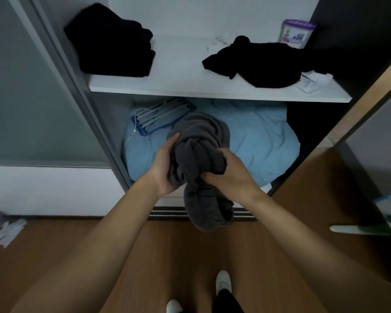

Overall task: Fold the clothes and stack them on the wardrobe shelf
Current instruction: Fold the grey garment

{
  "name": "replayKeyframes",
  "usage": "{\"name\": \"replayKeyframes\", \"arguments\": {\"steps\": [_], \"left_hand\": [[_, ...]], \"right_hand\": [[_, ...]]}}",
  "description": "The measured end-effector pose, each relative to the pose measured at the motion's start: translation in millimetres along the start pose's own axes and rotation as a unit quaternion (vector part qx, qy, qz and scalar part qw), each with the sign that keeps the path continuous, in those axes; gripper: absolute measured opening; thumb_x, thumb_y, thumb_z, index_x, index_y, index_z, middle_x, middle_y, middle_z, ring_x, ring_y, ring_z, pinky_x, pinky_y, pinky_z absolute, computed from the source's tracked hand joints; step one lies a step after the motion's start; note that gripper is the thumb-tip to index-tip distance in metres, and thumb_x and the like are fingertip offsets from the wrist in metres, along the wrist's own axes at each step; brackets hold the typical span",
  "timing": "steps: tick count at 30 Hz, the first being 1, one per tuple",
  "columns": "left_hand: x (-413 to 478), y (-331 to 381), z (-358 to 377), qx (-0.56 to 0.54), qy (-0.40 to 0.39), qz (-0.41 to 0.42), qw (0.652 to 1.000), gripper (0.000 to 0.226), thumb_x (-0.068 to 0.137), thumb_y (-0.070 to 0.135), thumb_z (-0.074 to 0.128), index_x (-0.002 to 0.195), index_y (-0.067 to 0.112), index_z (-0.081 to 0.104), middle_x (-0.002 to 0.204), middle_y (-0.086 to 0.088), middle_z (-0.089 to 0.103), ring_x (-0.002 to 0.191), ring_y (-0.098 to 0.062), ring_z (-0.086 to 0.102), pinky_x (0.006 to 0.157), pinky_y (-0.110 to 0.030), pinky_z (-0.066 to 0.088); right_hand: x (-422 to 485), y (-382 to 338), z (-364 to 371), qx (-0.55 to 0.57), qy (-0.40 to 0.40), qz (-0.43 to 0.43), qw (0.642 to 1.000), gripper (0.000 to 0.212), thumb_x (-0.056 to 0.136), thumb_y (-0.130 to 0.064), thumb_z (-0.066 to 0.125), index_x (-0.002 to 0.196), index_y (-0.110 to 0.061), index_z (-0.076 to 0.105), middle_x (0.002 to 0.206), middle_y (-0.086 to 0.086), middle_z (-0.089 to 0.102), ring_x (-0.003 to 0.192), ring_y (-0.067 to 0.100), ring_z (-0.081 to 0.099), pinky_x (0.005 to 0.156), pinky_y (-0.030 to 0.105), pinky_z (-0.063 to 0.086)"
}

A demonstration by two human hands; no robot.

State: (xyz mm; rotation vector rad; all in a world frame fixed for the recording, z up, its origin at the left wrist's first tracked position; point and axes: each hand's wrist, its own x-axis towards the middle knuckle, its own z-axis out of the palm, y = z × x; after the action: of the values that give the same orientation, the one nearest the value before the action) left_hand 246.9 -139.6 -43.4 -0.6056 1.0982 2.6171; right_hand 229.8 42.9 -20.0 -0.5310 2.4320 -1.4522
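Between both hands' grip, grey garment

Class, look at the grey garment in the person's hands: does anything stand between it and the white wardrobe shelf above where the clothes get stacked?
Nothing visible blocks the way. Both the left hand and right hand hold the bunched grey garment below the white shelf, whose middle lies bare between the folded black stack and the loose black garment.

purple-lidded container on the shelf, label print too blurred to read
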Motion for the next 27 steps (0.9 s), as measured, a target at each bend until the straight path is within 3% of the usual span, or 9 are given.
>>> {"name": "replayKeyframes", "arguments": {"steps": [4,8,11,13,16,19,21,24,27], "left_hand": [[-10.4,1.1,1.2,0.068,-0.016,-0.001,0.998,0.054,0.089,0.061,0.058,0.109,0.015,0.078,0.120,-0.014,0.071,0.107,-0.027,0.070,0.095,-0.042,0.055],[-18.9,2.3,3.8,0.199,0.007,-0.039,0.979,0.053,0.089,0.061,0.059,0.103,0.014,0.079,0.109,-0.014,0.075,0.095,-0.026,0.074,0.075,-0.033,0.060],[-22.1,14.7,0.1,0.490,0.115,0.011,0.864,0.037,0.090,0.053,0.062,0.094,0.018,0.074,0.094,-0.005,0.076,0.073,-0.013,0.070,0.068,-0.024,0.054],[-20.4,26.9,-0.1,0.527,0.153,0.098,0.830,0.019,0.093,0.040,0.064,0.097,0.022,0.070,0.101,-0.002,0.074,0.078,-0.011,0.067,0.072,-0.027,0.049],[-23.7,40.2,20.2,0.502,0.035,0.242,0.829,0.033,0.094,0.008,0.062,0.120,0.028,0.058,0.126,0.000,0.066,0.106,-0.012,0.063,0.083,-0.025,0.051],[-21.3,36.7,52.4,0.650,-0.138,0.242,0.707,0.061,0.090,-0.003,0.062,0.138,0.029,0.042,0.143,0.010,0.050,0.133,0.002,0.043,0.102,-0.018,0.042],[-14.4,30.4,65.0,0.690,-0.173,0.192,0.676,0.071,0.088,-0.002,0.065,0.145,0.024,0.033,0.143,0.006,0.045,0.136,0.000,0.039,0.108,-0.018,0.037],[-6.5,20.4,75.1,0.698,-0.171,0.130,0.683,0.059,0.082,0.000,0.069,0.127,0.030,0.046,0.113,0.009,0.058,0.103,0.003,0.056,0.081,-0.009,0.044],[-2.0,11.3,85.3,0.730,-0.107,0.183,0.649,0.044,0.078,0.012,0.072,0.097,0.044,0.049,0.090,0.021,0.057,0.078,0.011,0.057,0.063,-0.007,0.040]], "right_hand": [[-0.5,-7.0,-9.4,0.175,0.037,0.033,0.983,0.012,0.079,-0.001,0.067,0.089,-0.006,0.073,0.084,0.008,0.074,0.080,0.022,0.071,0.072,0.035,0.060],[9.4,-19.2,-29.8,0.191,0.051,0.057,0.979,0.008,0.079,-0.001,0.065,0.082,0.006,0.069,0.068,0.006,0.067,0.063,0.013,0.066,0.054,0.023,0.053],[15.4,-24.9,-53.4,0.081,0.001,0.035,0.996,0.009,0.078,-0.003,0.066,0.071,0.002,0.063,0.060,0.002,0.059,0.055,0.010,0.058,0.049,0.020,0.044],[15.1,-26.3,-64.7,0.002,-0.051,0.004,0.999,0.015,0.078,-0.004,0.067,0.065,-0.005,0.059,0.051,-0.005,0.052,0.048,0.005,0.051,0.044,0.018,0.038],[12.7,-27.4,-73.7,-0.072,-0.108,-0.050,0.990,0.038,0.078,-0.004,0.067,0.052,-0.017,0.043,0.044,-0.015,0.040,0.042,0.000,0.039,0.043,0.015,0.030],[13.5,-32.2,-83.6,-0.135,-0.151,-0.103,0.974,0.034,0.077,-0.005,0.069,0.053,-0.016,0.048,0.044,-0.016,0.044,0.044,0.000,0.042,0.046,0.014,0.031],[16.4,-36.8,-92.5,-0.168,-0.168,-0.137,0.962,0.028,0.077,-0.005,0.069,0.056,-0.011,0.052,0.049,-0.011,0.046,0.046,0.003,0.042,0.046,0.017,0.030],[21.1,-36.3,-104.9,-0.170,-0.150,-0.160,0.961,0.034,0.076,-0.005,0.070,0.055,-0.013,0.045,0.052,-0.001,0.043,0.048,0.008,0.039,0.047,0.023,0.027],[26.4,-26.9,-113.7,-0.132,-0.122,-0.150,0.972,0.036,0.075,-0.004,0.069,0.052,-0.015,0.044,0.050,-0.007,0.044,0.047,0.005,0.039,0.046,0.020,0.028]]}}
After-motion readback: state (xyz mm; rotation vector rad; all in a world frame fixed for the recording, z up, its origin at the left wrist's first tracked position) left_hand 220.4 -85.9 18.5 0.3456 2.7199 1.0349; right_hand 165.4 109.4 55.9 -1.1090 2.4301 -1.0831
